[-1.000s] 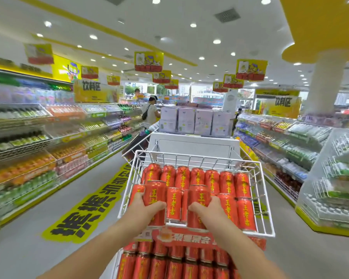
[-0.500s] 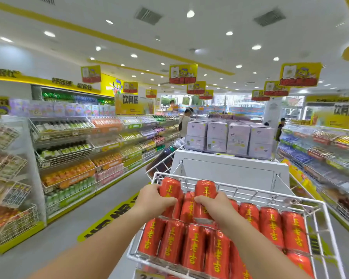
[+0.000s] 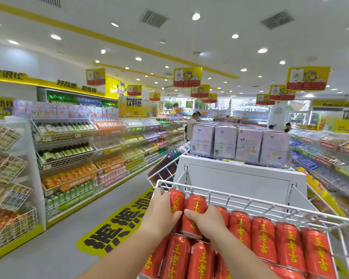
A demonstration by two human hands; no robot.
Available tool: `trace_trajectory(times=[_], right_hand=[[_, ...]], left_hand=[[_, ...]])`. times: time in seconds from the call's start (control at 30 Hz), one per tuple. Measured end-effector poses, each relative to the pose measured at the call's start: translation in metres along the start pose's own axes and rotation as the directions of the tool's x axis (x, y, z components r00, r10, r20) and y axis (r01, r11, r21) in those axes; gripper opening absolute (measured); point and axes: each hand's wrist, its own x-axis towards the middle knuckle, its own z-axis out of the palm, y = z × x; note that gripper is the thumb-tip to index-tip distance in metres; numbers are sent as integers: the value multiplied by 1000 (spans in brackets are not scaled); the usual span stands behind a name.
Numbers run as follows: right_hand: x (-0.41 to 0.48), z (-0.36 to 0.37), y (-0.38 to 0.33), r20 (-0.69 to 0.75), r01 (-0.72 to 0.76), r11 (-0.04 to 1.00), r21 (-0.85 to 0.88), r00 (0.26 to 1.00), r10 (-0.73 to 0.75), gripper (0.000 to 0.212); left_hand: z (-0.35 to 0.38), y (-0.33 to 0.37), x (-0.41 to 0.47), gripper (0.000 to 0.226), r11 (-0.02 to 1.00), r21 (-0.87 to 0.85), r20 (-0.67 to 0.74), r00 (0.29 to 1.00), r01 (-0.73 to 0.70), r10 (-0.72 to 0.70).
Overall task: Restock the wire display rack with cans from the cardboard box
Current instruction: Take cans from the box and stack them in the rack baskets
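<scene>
A white wire display rack (image 3: pixel 250 201) fills the lower right, its top basket packed with several red cans printed with yellow characters. My left hand (image 3: pixel 159 215) grips a red can (image 3: pixel 177 200) at the basket's far left corner. Beside it my right hand (image 3: pixel 207 220) grips a second red can (image 3: pixel 196 206), held upright against the first. More red cans (image 3: pixel 288 244) lie in rows to the right and below my hands. The cardboard box is not in view.
A white stand (image 3: pixel 240 178) with pale purple cartons (image 3: pixel 238 142) sits just behind the rack. Drink shelves (image 3: pixel 85 158) line the aisle on the left and more shelves (image 3: pixel 326 154) on the right. A yellow floor sticker (image 3: pixel 113 228) lies left of the rack. People stand far down the aisle.
Both hands moved with their cans from the basket's front row to its far left back corner. The view lifted and swung left.
</scene>
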Motion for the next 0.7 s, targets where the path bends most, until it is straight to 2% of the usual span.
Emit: trace_trajectory(times=[0.07,0.17,0.27,0.33,0.4,0.57,0.7], right_hand=[[1,5,1,-7,60,998,-35,998,-61,59],[-1,9,4,-27,125,991,-40,992,-126,53],[0,10,10,-14,148,984,-97,989,-150,63],[3,10,13,15,155,980,-129,988,-154,66],[6,8,12,41,139,982,-131,990,-135,59],[11,6,10,67,151,977,-148,988,-143,52],[9,15,12,55,217,954,-206,976,-210,75]], left_hand=[[2,-2,-1,42,997,69,12,999,-32,31],[1,-8,-2,75,969,223,63,994,-105,93],[0,-8,-5,78,918,366,90,988,-153,128],[1,-7,-6,77,810,548,79,977,-209,199],[0,-9,-5,77,709,654,84,957,-264,279],[-5,-24,6,89,731,625,173,962,-274,213],[-5,-45,15,95,815,519,202,964,-256,174]])
